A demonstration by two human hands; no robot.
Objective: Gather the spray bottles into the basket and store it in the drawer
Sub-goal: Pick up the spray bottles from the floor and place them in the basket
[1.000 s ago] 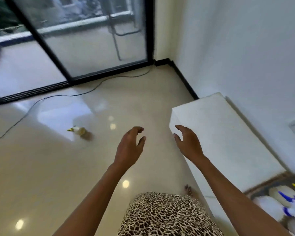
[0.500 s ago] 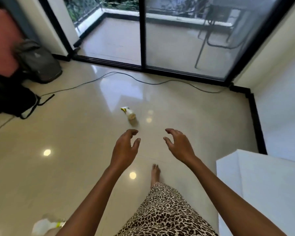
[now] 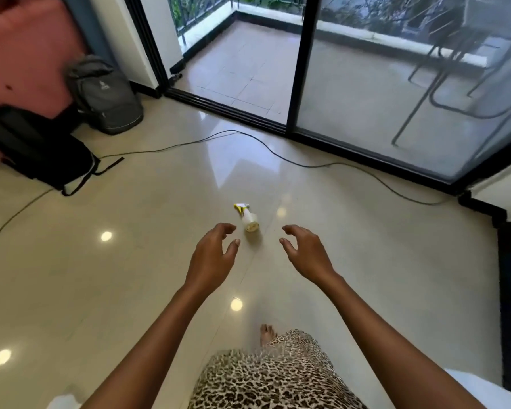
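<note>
Hovering just below the fallen spray bottle (image 3: pixel 250 222) mid-frame, my left grip (image 3: pixel 211 257) and right grip (image 3: pixel 307 254) are spread, empty, to take it.

grey backpack (image 3: pixel 105 95); black bag (image 3: pixel 39 149); cable (image 3: pixel 307 165)

Counts, places rel. to the spray bottle (image 3: pixel 247 219):

- Spray bottle: 1 clearly seen.
- Hands: 2, both on the near side of the bottle. Left hand (image 3: pixel 211 256) is just left of it, right hand (image 3: pixel 307 255) a bit to its right.
- Bags: 2, both far left of & beyond the bottle: grey backpack (image 3: pixel 106 95) and black bag (image 3: pixel 39 149).
- Cable (image 3: pixel 233 131): 1 run beyond the bottle. A 2nd stretch lies far left; can't tell if it's the same cable.
- Glass door pane (image 3: pixel 396 98): 1, beyond & right.
- Chair (image 3: pixel 455 93): 1, behind that pane.
- Bare foot (image 3: pixel 266 335): 1, near side.
- Light spots (image 3: pixel 106 236): 4. 1 is just right of the bottle, 3 on its near side.
</note>
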